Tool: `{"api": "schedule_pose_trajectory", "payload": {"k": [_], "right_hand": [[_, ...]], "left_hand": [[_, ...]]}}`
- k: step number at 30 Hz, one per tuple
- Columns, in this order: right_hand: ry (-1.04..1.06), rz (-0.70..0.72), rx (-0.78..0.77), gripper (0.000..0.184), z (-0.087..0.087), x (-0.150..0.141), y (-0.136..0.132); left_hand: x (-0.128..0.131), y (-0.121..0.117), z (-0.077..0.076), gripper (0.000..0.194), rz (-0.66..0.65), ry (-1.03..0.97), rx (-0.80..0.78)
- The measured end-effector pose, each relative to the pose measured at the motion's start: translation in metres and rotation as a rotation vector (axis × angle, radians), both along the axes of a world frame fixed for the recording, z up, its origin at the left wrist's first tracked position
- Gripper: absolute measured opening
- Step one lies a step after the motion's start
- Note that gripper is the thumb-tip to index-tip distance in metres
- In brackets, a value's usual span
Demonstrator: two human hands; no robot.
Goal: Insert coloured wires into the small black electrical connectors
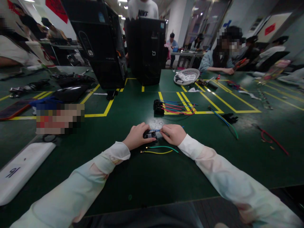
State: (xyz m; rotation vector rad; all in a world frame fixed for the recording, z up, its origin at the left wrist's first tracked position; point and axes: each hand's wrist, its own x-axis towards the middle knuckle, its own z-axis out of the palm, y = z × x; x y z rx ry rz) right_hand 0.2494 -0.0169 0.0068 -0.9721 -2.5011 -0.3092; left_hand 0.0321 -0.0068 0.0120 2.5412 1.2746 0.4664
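My left hand [137,136] is closed round a small black plastic connector housing [152,135], thumb and fingers on either side of it. A blue wire [155,130] runs from the housing to my right hand [173,133], which pinches it; its tail shows beyond the knuckles. On the table just below my hands lie a green wire [163,147] and a yellow wire [156,152], each with a metal terminal at its left end. Beyond my hands sits a group of black connectors [158,107] with blue, red and green wires [180,109] trailing right.
Two black computer towers [148,50] stand at the back. A white basket [186,76] is behind to the right. Loose wires [225,122], black pieces [230,118] and a red wire [273,141] lie rightward. A white case [26,167] rests at left. Other people sit around.
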Motion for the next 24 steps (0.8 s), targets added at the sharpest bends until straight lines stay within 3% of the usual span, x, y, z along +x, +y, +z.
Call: {"api": "schedule_pose_trajectory", "payload": {"k": [18,24], "right_hand": [[0.003,-0.020,0.105,0.024,-0.0002,-0.0010,-0.0003],[-0.003,0.011,0.047,0.021,0.0021,-0.0002,0.0003]], "left_hand": [[0.0004,-0.0003,-0.0005,0.045,0.003,0.003,0.010],[-0.0004,0.0000,-0.0018,0.047,-0.003,0.002,0.013]]}}
